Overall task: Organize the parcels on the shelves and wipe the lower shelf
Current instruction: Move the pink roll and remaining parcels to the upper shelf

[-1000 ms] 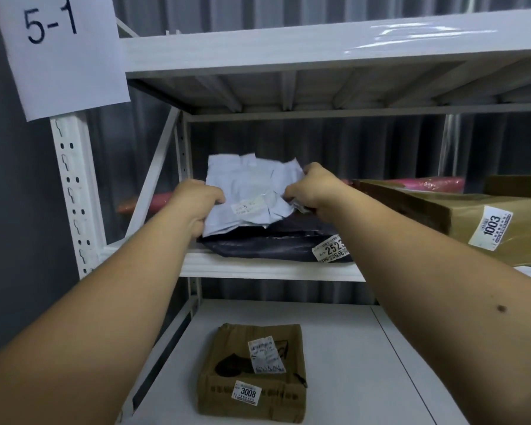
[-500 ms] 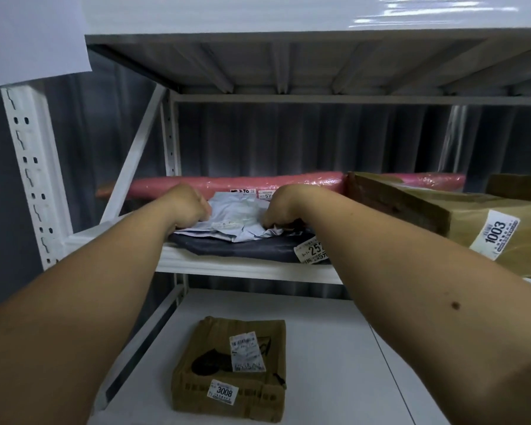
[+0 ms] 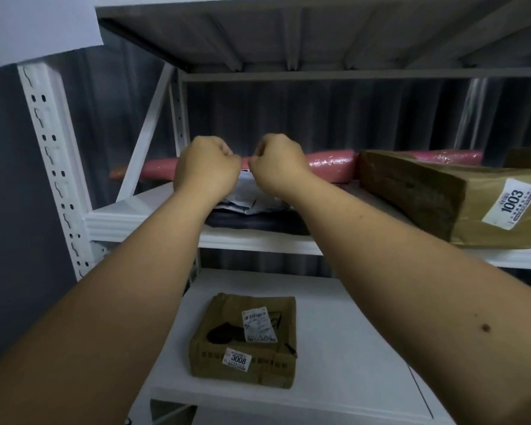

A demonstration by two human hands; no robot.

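Brown cardboard parcel (image 3: pixel 244 338) lies flat on the white lower shelf (image 3: pixel 350 348), below both hands and nearest the camera; label reads 3008, a second white slip sits on its top face. It lies closer to the left forearm than to the right.

Both forearms reach forward and up, over the lower shelf to the middle shelf (image 3: pixel 154 222).

Left hand (image 3: pixel 207 170): fingers curled into a fist, knuckles forward. Right hand (image 3: pixel 278 164): also curled closed, just beside the left, the 2 nearly touching. Whether either fist pinches anything cannot be told; the fingertips face away from the camera.

Directly under the wrists, on the middle shelf: a crumpled pale grey mailer bag (image 3: pixel 242 204) lying on a dark flat parcel (image 3: pixel 258 223). The pale bag is mostly hidden by the wrists.

Right of the right hand, on the same shelf: a long brown paper-wrapped parcel (image 3: pixel 426 200), label 1003 on its near end, angled toward the back. Another brown box (image 3: pixel 528 157) shows at the far right edge, mostly cut off.

Behind both hands: a pink wrapped roll (image 3: pixel 328 167) lying lengthwise along the rear of the shelf, passing behind the fists and the 1003 parcel.

Left of the left hand: white perforated upright (image 3: pixel 52 167) with a white paper sheet (image 3: pixel 40 26) at its top. Beyond everything, a dark ribbed wall (image 3: pixel 319 118).
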